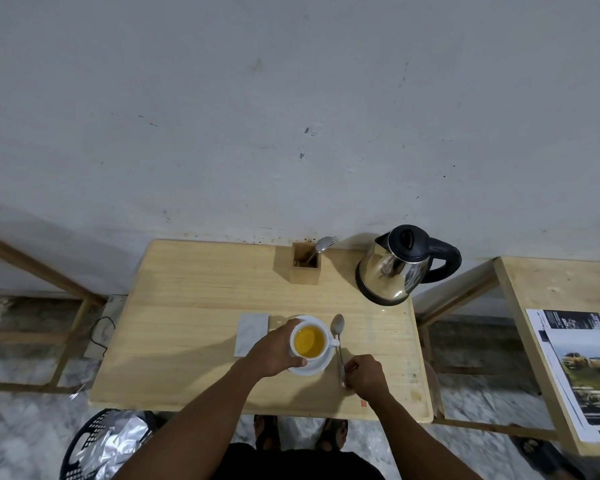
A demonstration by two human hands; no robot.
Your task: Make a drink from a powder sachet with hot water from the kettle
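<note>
A white cup [297, 349] full of orange-yellow drink [309, 340] stands on a white saucer [317, 368] near the front of the wooden table [194, 341]. My left hand [274, 351] wraps around the cup's left side. Just right of the saucer a metal spoon [338, 336] lies on the table, bowl pointing away, and my right hand [364, 374] is closed on its handle end. The steel kettle [392, 271] with a black lid and handle stands at the back right. A white sachet or napkin [252, 334] lies flat left of the saucer.
A wooden holder [305, 268] with a spoon and fork stands at the back beside the kettle. A second wooden table [548, 292] at right carries a magazine [582, 372]. A black basket with a foil bag [101, 445] sits on the floor, front left.
</note>
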